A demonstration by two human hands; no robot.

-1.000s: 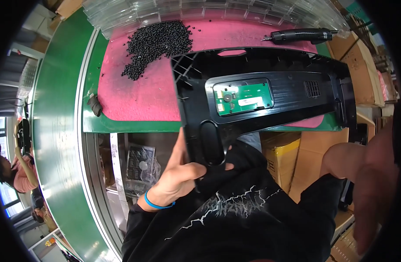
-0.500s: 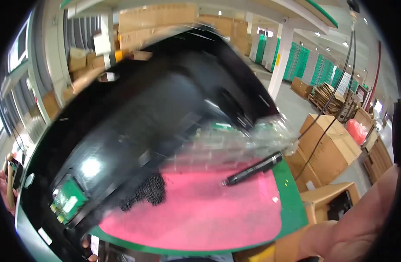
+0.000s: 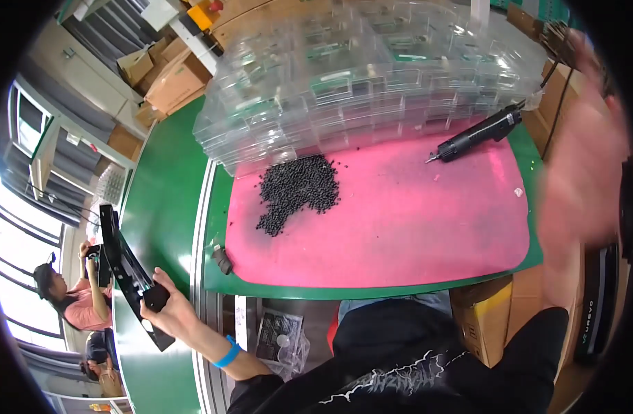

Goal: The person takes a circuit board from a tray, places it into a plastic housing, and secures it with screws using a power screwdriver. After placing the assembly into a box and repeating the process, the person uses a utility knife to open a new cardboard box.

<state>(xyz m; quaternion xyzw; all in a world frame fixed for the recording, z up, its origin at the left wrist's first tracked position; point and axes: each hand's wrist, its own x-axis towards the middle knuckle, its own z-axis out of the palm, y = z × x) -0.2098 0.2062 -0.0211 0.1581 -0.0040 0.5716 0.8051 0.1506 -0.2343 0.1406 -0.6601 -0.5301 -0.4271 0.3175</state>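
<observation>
My left hand (image 3: 170, 310), with a blue wristband, grips a black plastic panel (image 3: 123, 265) by its edge. The panel is tilted nearly edge-on over the green table at the left. Raised at the right side is my right hand (image 3: 582, 186), smeared by motion, so its fingers cannot be made out. A pile of tiny black parts, probably screws, (image 3: 299, 186) lies on the pink mat (image 3: 392, 234). To its right rests a black electric screwdriver (image 3: 478, 134), tip pointing left. A small dark plug-like piece (image 3: 221, 261) sits at the mat's left edge.
Stacked clear plastic trays (image 3: 316, 90) stand along the back of the green table (image 3: 168, 159). Cardboard boxes (image 3: 175, 83) are behind, and another box (image 3: 485, 321) stands below the right edge. A metal rail (image 3: 201, 276) crosses the table. A co-worker (image 3: 75, 297) is at far left.
The black panel, which covered much of the view and showed a green circuit board, has swung down to the left in my left hand. My right hand has risen. The view has tilted downward.
</observation>
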